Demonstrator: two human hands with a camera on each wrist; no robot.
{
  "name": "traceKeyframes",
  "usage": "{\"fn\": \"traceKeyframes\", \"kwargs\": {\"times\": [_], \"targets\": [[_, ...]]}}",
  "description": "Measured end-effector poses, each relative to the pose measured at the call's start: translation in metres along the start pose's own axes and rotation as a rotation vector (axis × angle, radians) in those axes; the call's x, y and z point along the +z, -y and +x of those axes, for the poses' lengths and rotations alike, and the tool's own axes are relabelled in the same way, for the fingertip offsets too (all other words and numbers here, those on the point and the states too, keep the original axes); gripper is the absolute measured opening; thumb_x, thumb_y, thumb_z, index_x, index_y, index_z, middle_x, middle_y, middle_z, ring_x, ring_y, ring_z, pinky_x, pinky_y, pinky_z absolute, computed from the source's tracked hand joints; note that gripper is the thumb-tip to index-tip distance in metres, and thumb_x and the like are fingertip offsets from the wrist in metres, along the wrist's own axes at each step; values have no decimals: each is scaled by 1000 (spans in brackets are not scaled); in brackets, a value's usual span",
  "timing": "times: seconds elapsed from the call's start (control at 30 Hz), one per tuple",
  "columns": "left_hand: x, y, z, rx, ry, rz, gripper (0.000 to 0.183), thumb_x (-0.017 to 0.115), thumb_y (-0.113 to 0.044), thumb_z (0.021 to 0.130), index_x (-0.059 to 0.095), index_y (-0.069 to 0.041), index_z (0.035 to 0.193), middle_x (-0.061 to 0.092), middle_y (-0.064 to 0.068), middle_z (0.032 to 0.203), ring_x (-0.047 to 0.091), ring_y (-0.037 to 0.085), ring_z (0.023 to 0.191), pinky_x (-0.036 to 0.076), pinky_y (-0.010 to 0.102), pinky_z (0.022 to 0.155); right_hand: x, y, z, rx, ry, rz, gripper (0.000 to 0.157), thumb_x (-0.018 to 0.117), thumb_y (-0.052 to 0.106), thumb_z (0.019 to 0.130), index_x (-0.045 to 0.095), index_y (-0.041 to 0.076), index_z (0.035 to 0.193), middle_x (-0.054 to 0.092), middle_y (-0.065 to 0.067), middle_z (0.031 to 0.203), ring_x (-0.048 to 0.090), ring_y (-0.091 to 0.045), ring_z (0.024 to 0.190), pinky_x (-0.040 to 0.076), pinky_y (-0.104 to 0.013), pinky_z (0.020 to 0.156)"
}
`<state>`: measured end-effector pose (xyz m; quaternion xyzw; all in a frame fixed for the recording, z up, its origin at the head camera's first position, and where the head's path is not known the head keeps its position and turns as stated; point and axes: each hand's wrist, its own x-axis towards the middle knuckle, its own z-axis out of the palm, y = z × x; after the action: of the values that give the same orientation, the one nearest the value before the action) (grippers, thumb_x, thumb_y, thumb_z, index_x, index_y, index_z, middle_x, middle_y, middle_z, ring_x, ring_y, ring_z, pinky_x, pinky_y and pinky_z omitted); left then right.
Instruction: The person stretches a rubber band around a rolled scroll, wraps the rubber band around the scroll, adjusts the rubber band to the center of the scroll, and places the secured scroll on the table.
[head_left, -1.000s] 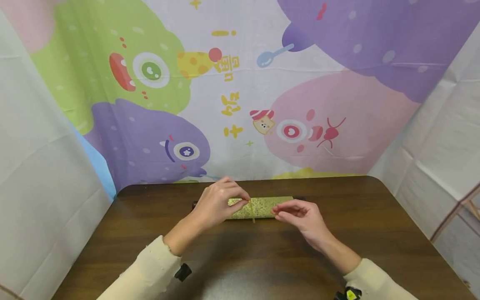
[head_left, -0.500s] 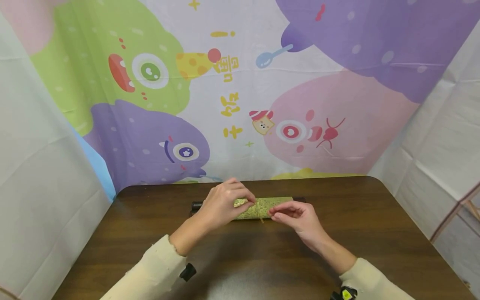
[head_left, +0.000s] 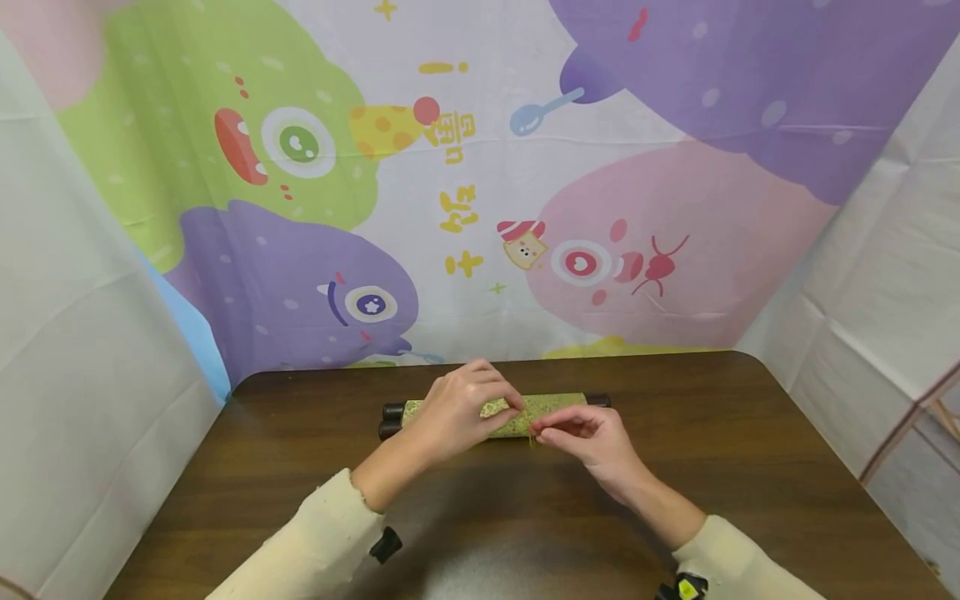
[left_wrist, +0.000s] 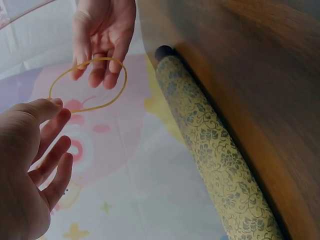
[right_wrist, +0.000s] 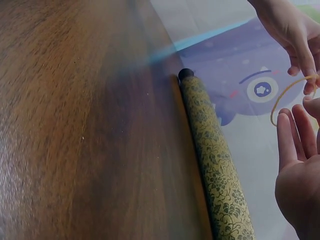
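My left hand (head_left: 461,410) pinches a thin yellow rubber band (left_wrist: 122,90) between thumb and index finger; its other fingers are loosely bent. The band hangs as an open loop. My right hand (head_left: 596,437) is close on the right, its fingers loosely extended. In the left wrist view those fingertips meet the loop's far side; whether they grip it I cannot tell. Behind and below both hands a rolled scroll (head_left: 557,406) lies across the table. It has yellow-green cloth with a dark floral pattern and black rod ends (head_left: 392,411). My hands hide part of its middle.
The dark brown wooden table (head_left: 480,517) reaches back to a cartoon-printed curtain (head_left: 480,317). Pale cloth walls (head_left: 67,333) stand at both sides. A black strap device (head_left: 684,587) sits on the right wrist.
My left hand has moved to the right with the rubber band, uncovering the scroll's left rod ends. My right hand has shifted slightly left, so its fingertips are now at the band.
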<state>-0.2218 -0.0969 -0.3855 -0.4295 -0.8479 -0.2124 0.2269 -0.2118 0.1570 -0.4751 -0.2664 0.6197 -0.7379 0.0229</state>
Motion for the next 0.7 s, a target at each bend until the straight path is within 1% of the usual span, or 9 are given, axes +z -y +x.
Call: {"fn": "traceKeyframes", "kwargs": {"times": [0.1, 0.17, 0.23, 0.3, 0.4, 0.5, 0.6, 0.7], "targets": [[1, -1, 1, 8, -2, -2, 5, 90, -17, 96, 87, -20, 99, 87, -6, 100, 74, 16, 100, 63, 28, 79, 2, -1, 0, 6, -9, -25, 19, 76, -4, 101, 77, -15, 116, 88, 9, 111, 84, -6, 102, 69, -28, 91], [2, -2, 2, 10, -6, 0, 5, 90, -18, 95, 87, -20, 99, 87, -6, 99, 74, 15, 100, 64, 29, 79, 3, -1, 0, 5, -13, -40, 17, 77, -3, 101, 78, -12, 115, 87, 10, 111, 84, -5, 101, 68, -27, 90], [2, -2, 3, 14, -10, 2, 6, 90, -17, 95, 87, -20, 99, 86, -7, 99, 73, 15, 99, 64, 29, 79, 4, -1, 0, 3, -10, -36, 16, 77, -3, 101, 79, -10, 115, 88, 8, 111, 84, -7, 101, 68, -26, 89], [3, -3, 3, 17, -12, 4, 6, 91, -17, 95, 87, -20, 99, 86, -7, 98, 73, 15, 99, 64, 29, 79, 4, -1, 1, -5, 0, -24, 17, 77, -3, 101, 78, -12, 115, 88, 5, 112, 84, -8, 102, 68, -27, 90], [4, -4, 4, 22, -13, 4, 6, 91, -17, 95, 87, -21, 98, 86, -7, 98, 73, 15, 99, 64, 28, 79, 5, -2, 1, -13, 15, -14, 23, 77, -2, 101, 73, -20, 116, 89, 0, 113, 85, -10, 103, 69, -31, 91], [4, -4, 5, 25, -14, 1, 6, 91, -17, 95, 87, -21, 99, 86, -7, 98, 73, 15, 99, 64, 28, 80, 5, -2, 2, -17, 20, -45, 29, 77, -1, 102, 69, -24, 117, 89, 3, 112, 84, -8, 101, 69, -31, 89], [5, -5, 7, 29, -15, -6, 6, 91, -18, 95, 87, -20, 99, 86, -7, 98, 73, 15, 99, 63, 28, 79, 6, -3, 2, -19, 24, -67, 28, 76, -1, 102, 69, -25, 116, 88, 8, 112, 84, -7, 100, 69, -30, 87], [6, -6, 8, 32, -11, -15, 6, 91, -17, 95, 87, -19, 98, 86, -7, 98, 72, 14, 97, 63, 26, 78, 7, -4, 2, -17, 31, -59, 28, 75, -3, 102, 68, -25, 117, 88, 10, 112, 84, -8, 101, 69, -28, 87]]}}
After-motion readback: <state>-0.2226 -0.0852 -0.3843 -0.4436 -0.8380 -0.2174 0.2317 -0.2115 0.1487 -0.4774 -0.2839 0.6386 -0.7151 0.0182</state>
